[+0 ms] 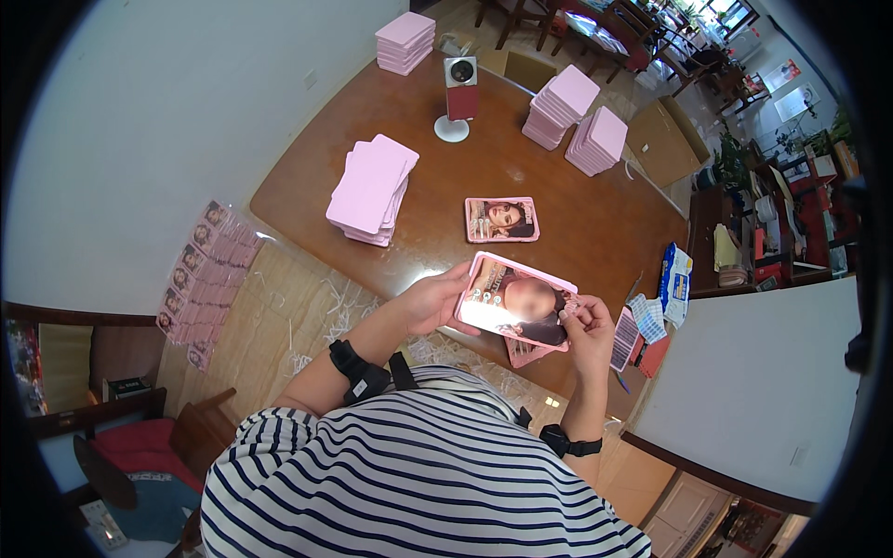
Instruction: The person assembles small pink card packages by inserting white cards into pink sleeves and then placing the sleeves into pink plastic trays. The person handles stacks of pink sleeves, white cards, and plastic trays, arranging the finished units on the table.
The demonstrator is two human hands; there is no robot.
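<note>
Both hands' fingers [569,314] around pink card [516,302]

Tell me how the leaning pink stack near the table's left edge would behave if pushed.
The pink stack already leans with pieces fanned out, so a push would probably slide the top ones off. The pieces look thin, flat and light. The table looks smooth and glossy, so they would likely skid easily.

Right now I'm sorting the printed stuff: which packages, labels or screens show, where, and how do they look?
Held card: in both hands, left hand, right hand; glossy, pink-edged rectangle with a portrait.
Flat card: table centre; same look.
Blue-white packet: table's right edge.
Label sheets: on the floor, left; long pink strips.
</note>
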